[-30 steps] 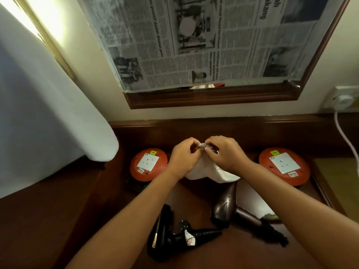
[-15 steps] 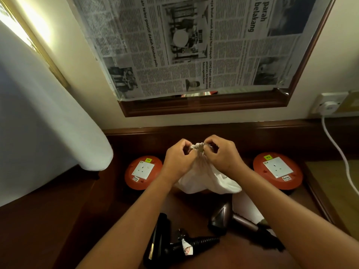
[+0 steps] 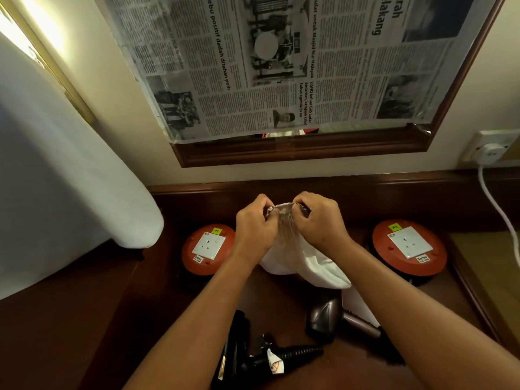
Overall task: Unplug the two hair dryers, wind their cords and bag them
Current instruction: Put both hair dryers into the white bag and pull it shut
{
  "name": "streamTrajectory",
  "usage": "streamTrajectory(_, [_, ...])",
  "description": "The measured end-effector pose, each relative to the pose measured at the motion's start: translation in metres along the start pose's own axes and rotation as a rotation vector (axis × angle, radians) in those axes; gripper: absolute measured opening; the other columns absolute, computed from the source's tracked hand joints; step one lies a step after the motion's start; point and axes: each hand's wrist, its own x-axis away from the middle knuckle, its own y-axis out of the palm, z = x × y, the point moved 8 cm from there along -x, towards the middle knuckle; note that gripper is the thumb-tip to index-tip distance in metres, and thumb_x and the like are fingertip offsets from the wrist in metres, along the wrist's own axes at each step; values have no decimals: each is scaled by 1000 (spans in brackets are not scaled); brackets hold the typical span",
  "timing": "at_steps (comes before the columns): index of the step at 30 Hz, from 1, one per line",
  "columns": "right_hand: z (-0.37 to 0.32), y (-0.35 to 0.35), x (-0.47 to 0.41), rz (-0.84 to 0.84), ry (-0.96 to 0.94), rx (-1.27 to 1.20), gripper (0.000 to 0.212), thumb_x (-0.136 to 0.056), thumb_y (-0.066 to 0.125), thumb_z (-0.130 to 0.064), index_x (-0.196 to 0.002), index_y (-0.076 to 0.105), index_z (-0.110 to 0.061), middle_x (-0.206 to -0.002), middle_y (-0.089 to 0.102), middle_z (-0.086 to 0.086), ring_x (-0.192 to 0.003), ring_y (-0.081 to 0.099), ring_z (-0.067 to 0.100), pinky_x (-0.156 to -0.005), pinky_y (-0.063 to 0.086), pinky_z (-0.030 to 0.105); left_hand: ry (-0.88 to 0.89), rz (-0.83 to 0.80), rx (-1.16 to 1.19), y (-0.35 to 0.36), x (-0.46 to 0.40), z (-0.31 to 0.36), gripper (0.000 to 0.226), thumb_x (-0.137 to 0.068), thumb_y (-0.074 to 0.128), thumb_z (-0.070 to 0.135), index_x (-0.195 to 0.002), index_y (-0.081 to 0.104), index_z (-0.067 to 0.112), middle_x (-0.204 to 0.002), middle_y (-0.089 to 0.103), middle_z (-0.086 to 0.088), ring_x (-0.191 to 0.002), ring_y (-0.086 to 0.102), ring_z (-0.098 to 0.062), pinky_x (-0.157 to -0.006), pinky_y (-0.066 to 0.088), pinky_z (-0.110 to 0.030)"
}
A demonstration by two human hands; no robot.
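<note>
While both hands work at the gathered mouth of a white cloth bag (image 3: 306, 263), the left hand (image 3: 254, 228) and right hand (image 3: 319, 222) each pinch the puckered rim with curled fingers, knuckles close together. This looks like an effort to pull the drawstring opening apart so a dryer can go in. The bag hangs from the hands above the dark wooden surface (image 3: 281, 305), its lower part sagging toward it. Two hair dryers lie nearer the person, within easy reach for bagging: a black hair dryer (image 3: 239, 353) with its coiled cord beside it, and a bronze hair dryer (image 3: 326, 319) resting partly on what appears to be a second white bag (image 3: 358, 306). Two round orange socket reels flank the hands, the left reel (image 3: 206, 249) and the right reel (image 3: 409, 250), neither with a plug in it.
</note>
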Motion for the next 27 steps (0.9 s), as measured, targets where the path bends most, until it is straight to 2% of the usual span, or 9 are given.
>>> streamTrajectory(2, [1,1,-1,-4,25,-26,10,-89,57,-12,-85,65,-9,-77,63,2,-69,57,14,-62,50,31,-27,16,23,0,2,-4,11,-89,63,9,-82,56,14,-66,53,12,-65,55,5,-55,41,-9])
streamTrajectory(4, [3,2,-2,-32,51,-69,9,-90,56,-11,-87,65,-9,-80,63,2,-73,58,14,-65,50,29,-28,-22,0,2,1,-7,12,-90,63,15,-81,56,14,-66,55,10,-65,56,2,-54,42,-12])
streamTrajectory(7, [5,5,-3,-127,47,-87,10,-91,57,-13,-97,64,-11,-90,63,-1,-84,57,13,-73,47,22,-20,-201,-254,14,-6,-13,21,-91,60,31,-79,56,14,-72,57,5,-69,52,-9,-59,45,-28])
streamTrajectory(9, [10,10,-2,-182,83,-65,14,-91,58,-16,-105,60,-14,-94,61,-3,-87,56,11,-75,48,23,30,-249,-399,16,-10,-9,23,-92,55,30,-77,51,13,-74,53,4,-75,48,-14,-63,42,-33])
streamTrajectory(13, [11,11,-1,-130,115,51,8,-91,57,-19,-95,59,-12,-82,63,1,-74,59,15,-63,50,28,88,-118,-367,10,-10,3,20,-93,53,18,-74,48,15,-70,46,5,-69,45,-14,-60,37,-29])
streamTrajectory(18, [7,11,-3,-66,81,47,6,-91,56,-14,-87,59,-10,-74,61,2,-65,56,15,-56,42,26,-49,-15,-293,4,-6,-14,20,-90,57,14,-72,54,7,-68,51,-1,-61,47,-15,-54,32,-26])
streamTrajectory(22, [7,11,-2,-56,80,58,6,-91,55,-14,-87,59,-10,-73,60,2,-65,57,15,-54,42,23,-126,48,-222,1,-2,-22,19,-87,59,12,-69,53,9,-65,51,2,-57,45,-9,-52,35,-23])
streamTrajectory(24, [13,10,-1,-56,113,24,5,-92,56,-13,-89,59,-10,-77,62,2,-69,58,15,-58,45,25,-138,-14,-215,5,0,-25,20,-87,59,16,-69,54,10,-65,54,1,-59,49,-12,-54,41,-31])
streamTrajectory(27, [16,16,0,-162,122,-41,6,-92,56,-14,-98,59,-13,-88,62,0,-78,58,13,-65,47,23,-148,-306,-408,15,-3,-27,27,-90,53,32,-69,55,15,-67,57,0,-64,55,-19,-56,44,-35])
